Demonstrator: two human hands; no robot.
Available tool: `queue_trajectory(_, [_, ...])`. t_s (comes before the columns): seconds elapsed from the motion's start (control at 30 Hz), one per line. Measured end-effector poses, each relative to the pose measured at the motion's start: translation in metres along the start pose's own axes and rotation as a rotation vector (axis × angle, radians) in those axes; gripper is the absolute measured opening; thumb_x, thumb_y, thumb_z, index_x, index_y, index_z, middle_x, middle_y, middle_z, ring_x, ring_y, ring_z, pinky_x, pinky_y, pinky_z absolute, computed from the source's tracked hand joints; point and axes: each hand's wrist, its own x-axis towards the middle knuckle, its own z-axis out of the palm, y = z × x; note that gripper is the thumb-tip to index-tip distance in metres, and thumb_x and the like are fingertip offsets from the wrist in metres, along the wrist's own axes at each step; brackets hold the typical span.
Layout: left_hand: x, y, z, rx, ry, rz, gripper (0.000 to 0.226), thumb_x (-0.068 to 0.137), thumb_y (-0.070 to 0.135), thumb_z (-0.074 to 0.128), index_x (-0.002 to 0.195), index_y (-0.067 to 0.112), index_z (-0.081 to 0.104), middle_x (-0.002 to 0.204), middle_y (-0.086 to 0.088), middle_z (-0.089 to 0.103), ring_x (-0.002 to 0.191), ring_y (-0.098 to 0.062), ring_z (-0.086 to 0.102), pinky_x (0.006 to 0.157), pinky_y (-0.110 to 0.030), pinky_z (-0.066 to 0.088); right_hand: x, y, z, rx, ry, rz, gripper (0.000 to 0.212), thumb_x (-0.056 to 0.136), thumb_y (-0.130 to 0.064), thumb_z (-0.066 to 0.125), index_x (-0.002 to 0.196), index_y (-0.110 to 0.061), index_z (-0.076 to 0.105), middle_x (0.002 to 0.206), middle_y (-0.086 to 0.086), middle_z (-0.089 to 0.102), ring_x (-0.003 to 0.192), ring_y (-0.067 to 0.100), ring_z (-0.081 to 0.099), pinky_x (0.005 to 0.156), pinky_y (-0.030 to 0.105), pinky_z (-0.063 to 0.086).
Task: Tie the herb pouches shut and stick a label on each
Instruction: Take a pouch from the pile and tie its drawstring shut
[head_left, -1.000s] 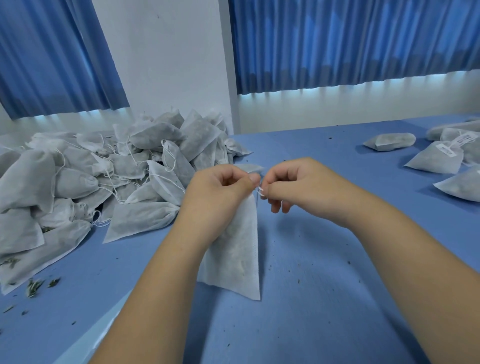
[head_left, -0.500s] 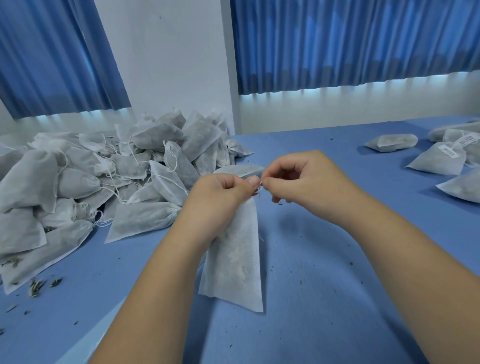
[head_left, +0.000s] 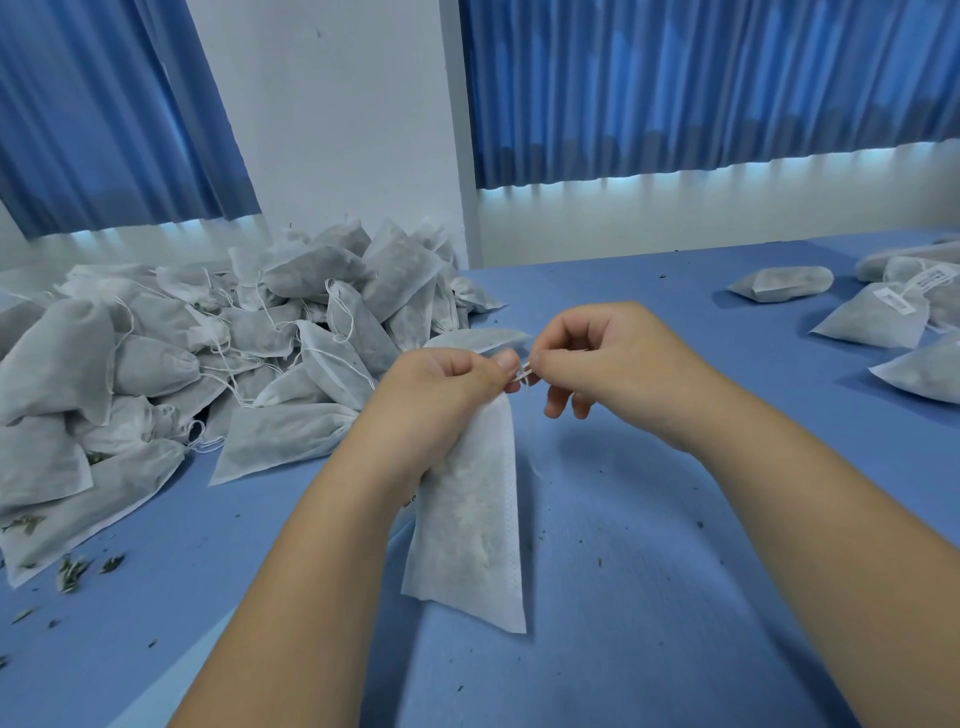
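A white fabric herb pouch (head_left: 470, 525) hangs upright above the blue table, its top gathered inside my left hand (head_left: 441, 400), which grips the neck. My right hand (head_left: 602, 369) sits just to the right of it, thumb and forefinger pinching the pouch's thin white drawstring (head_left: 523, 375) between the two hands. The knot itself is too small to make out. Another pouch (head_left: 478, 338) lies flat on the table just behind my hands.
A large heap of white pouches (head_left: 208, 364) with loose strings covers the table's left side. Several pouches, one with a white label (head_left: 893, 301), lie at the right edge. Loose herb bits (head_left: 72, 566) are scattered on the blue table (head_left: 649, 597).
The held pouch hangs a little lower and straighter than before. Both hands stay together at its top, fingers shifting slightly on the string.
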Motion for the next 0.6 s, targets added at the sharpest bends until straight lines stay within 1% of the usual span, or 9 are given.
queue_trajectory(0.13, [0.0004,-0.0012,-0.0003,0.016,-0.013,0.006,0.029,0.092,0.036,0.065,0.066,0.024,0.07,0.042,0.022,0.047,0.043,0.008,0.044,0.042,-0.005,0.029,-0.001,-0.0005,-0.0024,0.028,-0.099,0.078,0.015,0.086,-0.009,0.059,0.073,-0.013,0.064,0.071,0.001,0.071,0.053,0.016,0.063,0.046,0.023,0.045])
queue_trajectory(0.2, [0.0005,-0.0009,-0.0017,0.005,-0.018,-0.003,0.03,0.092,0.037,0.065,0.066,0.024,0.071,0.045,0.022,0.049,0.045,0.008,0.044,0.044,-0.005,0.03,-0.0016,-0.0007,-0.0039,0.047,-0.144,0.107,0.015,0.087,-0.009,0.057,0.074,-0.013,0.064,0.071,0.002,0.071,0.055,0.017,0.063,0.047,0.023,0.046])
queue_trajectory(0.23, [0.0009,-0.0009,-0.0025,-0.013,-0.032,-0.012,0.03,0.091,0.038,0.065,0.065,0.024,0.072,0.05,0.02,0.051,0.049,0.004,0.046,0.049,-0.008,0.033,-0.0015,-0.0008,-0.0042,0.054,-0.146,0.112,0.016,0.087,-0.009,0.057,0.074,-0.013,0.064,0.071,0.001,0.07,0.056,0.016,0.063,0.048,0.023,0.046])
queue_trajectory(0.3, [-0.0002,0.0005,-0.0037,-0.071,-0.079,-0.031,0.029,0.086,0.045,0.066,0.065,0.027,0.075,0.066,0.0,0.051,0.065,-0.015,0.044,0.064,-0.023,0.035,-0.0014,-0.0009,-0.0044,0.068,-0.129,0.109,0.016,0.087,-0.008,0.059,0.072,-0.013,0.065,0.07,-0.001,0.069,0.058,0.014,0.063,0.049,0.023,0.046])
queue_trajectory(0.37, [-0.0023,0.0025,-0.0048,-0.115,-0.114,-0.04,0.028,0.077,0.052,0.067,0.067,0.028,0.076,0.073,-0.007,0.047,0.073,-0.024,0.038,0.07,-0.035,0.031,-0.0007,-0.0007,-0.0042,0.07,-0.105,0.089,0.012,0.086,-0.009,0.062,0.075,-0.008,0.066,0.073,0.005,0.068,0.062,0.014,0.066,0.052,0.023,0.047])
queue_trajectory(0.43, [-0.0023,0.0024,-0.0049,-0.1,-0.1,-0.048,0.029,0.076,0.053,0.066,0.067,0.028,0.076,0.064,0.002,0.052,0.068,-0.019,0.042,0.065,-0.034,0.031,0.0,-0.0004,-0.0037,0.067,-0.084,0.065,0.011,0.086,-0.008,0.063,0.079,0.001,0.064,0.078,0.012,0.069,0.065,0.014,0.068,0.054,0.023,0.049])
queue_trajectory(0.47, [-0.002,0.0022,-0.0047,-0.082,-0.09,-0.052,0.029,0.081,0.051,0.066,0.066,0.029,0.076,0.059,0.007,0.052,0.064,-0.015,0.042,0.062,-0.032,0.03,0.0002,-0.0002,-0.0035,0.072,-0.076,0.054,0.012,0.086,-0.007,0.063,0.08,0.003,0.063,0.074,0.01,0.069,0.065,0.014,0.068,0.054,0.023,0.049])
queue_trajectory(0.53, [-0.0004,0.0003,-0.0037,-0.034,-0.068,-0.056,0.031,0.088,0.046,0.065,0.063,0.03,0.075,0.056,0.01,0.048,0.059,-0.012,0.039,0.058,-0.027,0.028,0.0003,-0.0003,-0.0026,0.075,-0.071,0.037,0.01,0.085,-0.004,0.061,0.078,0.002,0.063,0.067,0.005,0.069,0.062,0.013,0.067,0.054,0.023,0.049])
queue_trajectory(0.6, [0.0008,-0.0012,-0.0032,0.014,-0.036,-0.041,0.031,0.089,0.045,0.065,0.062,0.031,0.074,0.055,0.009,0.044,0.057,-0.01,0.035,0.053,-0.023,0.026,0.0002,0.0,-0.0015,0.071,-0.068,0.032,0.009,0.082,-0.006,0.061,0.077,0.002,0.063,0.069,0.009,0.071,0.06,0.013,0.066,0.054,0.023,0.049])
